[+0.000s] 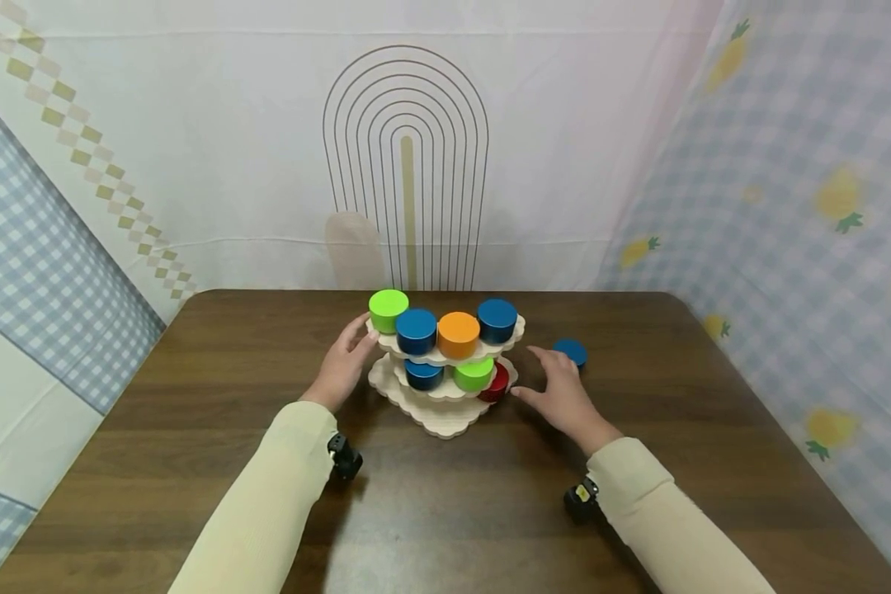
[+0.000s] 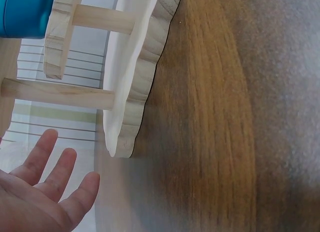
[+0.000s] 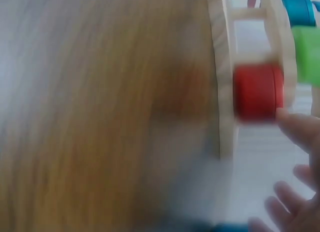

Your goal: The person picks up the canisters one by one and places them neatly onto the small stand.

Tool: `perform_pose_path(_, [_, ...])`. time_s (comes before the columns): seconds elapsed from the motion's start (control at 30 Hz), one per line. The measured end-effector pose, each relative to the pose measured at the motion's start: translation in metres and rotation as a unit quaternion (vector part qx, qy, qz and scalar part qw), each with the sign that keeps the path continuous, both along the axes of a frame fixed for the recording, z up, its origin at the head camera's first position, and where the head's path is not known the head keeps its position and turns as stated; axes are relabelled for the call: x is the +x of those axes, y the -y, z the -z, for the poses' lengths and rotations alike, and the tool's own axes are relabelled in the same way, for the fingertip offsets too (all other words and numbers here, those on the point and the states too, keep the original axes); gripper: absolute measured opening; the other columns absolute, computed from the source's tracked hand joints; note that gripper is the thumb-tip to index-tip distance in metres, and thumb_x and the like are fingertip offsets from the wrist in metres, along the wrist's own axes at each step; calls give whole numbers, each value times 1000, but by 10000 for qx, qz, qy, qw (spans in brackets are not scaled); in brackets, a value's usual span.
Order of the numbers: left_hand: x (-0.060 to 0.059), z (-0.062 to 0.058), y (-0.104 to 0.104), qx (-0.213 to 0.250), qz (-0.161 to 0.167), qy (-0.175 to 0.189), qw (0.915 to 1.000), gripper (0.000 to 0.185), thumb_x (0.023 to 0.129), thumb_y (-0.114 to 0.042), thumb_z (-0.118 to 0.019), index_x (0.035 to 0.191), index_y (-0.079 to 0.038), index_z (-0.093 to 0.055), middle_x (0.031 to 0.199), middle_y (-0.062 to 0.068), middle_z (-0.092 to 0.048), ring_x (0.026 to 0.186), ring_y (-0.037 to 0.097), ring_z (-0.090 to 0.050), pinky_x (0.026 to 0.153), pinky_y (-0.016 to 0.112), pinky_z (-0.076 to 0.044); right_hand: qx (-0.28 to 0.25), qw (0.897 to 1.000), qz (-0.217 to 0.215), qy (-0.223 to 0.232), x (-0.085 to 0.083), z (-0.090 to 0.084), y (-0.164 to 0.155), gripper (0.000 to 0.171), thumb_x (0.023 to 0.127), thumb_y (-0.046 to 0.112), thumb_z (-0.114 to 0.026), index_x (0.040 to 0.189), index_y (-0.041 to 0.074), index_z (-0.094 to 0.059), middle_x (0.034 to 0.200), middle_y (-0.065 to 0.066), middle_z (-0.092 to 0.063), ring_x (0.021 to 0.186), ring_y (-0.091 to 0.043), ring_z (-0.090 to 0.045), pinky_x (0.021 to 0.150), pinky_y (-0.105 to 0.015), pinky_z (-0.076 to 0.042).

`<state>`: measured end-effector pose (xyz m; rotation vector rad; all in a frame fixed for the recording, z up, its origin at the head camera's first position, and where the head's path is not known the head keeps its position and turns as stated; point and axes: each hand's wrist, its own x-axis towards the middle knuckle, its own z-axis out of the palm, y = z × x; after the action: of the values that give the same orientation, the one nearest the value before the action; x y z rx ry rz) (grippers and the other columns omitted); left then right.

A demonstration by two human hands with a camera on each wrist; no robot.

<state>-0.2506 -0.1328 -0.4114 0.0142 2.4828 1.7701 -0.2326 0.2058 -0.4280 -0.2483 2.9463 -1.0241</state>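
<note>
A pale wooden three-tier stand (image 1: 445,419) with scalloped edges bears several round lidded tins. My left hand (image 1: 345,360) is at the left edge of its top tier, fingertips right by the light green tin (image 1: 388,310). In the left wrist view, three fingers (image 2: 62,174) extend loosely beside the stand. My right hand (image 1: 563,394) is spread at the stand's right side, holding nothing. Its thumb reaches toward a red tin (image 3: 257,93) on the bottom tier, overlapping the tin's edge in the right wrist view. A blue tin (image 1: 570,352) lies on the table just beyond the right fingers.
On the top tier also stand an orange tin (image 1: 458,334) and two blue tins. The middle tier holds a blue tin (image 1: 424,376) and a green tin (image 1: 474,374). The brown wooden table (image 1: 445,528) ends at a patterned cloth (image 1: 252,148) behind.
</note>
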Motion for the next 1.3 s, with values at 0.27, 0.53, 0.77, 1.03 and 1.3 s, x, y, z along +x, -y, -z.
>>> perform_pose_path(0.27, [0,0,1,-48,-15,-3,10000,62,100,-51,-41,154,-24,-24,153,15,-31,137,35,-34,108,58,-30,282,9984,235,-425,-5,-3,-21,80,88,36,-70,150,5,-30,148,-25,-28,136,-46,-20,104,-64,-28])
perform_pose_path(0.53, [-1,1,2,-77,10,-18,10000,63,100,-52,-41,154,-25,-24,152,15,-32,137,35,-34,108,58,-30,496,9968,588,-211,-18,-2,-33,87,90,53,-60,153,6,-22,150,-26,-23,136,-49,-18,104,-68,-24])
perform_pose_path(0.77, [1,-2,1,-46,-7,14,10000,60,101,-49,-41,154,-24,-25,151,16,-33,137,35,-33,109,58,-29,587,9949,806,128,-28,3,-43,97,88,63,-56,154,5,-15,151,-30,-17,136,-52,-14,104,-70,-20])
perform_pose_path(1.03, [1,-3,1,-48,4,-13,10000,60,101,-48,-41,154,-24,-25,152,16,-32,137,35,-33,109,58,-29,541,9928,1005,357,-36,9,-53,99,87,63,-57,154,3,-15,151,-32,-17,135,-52,-17,103,-69,-21])
perform_pose_path(1.3, [0,-2,1,-72,-7,16,10000,60,101,-50,-41,153,-25,-26,152,15,-33,136,35,-34,109,58,-29,532,9900,1131,646,-40,17,-58,98,87,58,-60,153,1,-15,148,-34,-19,130,-52,-21,100,-69,-25])
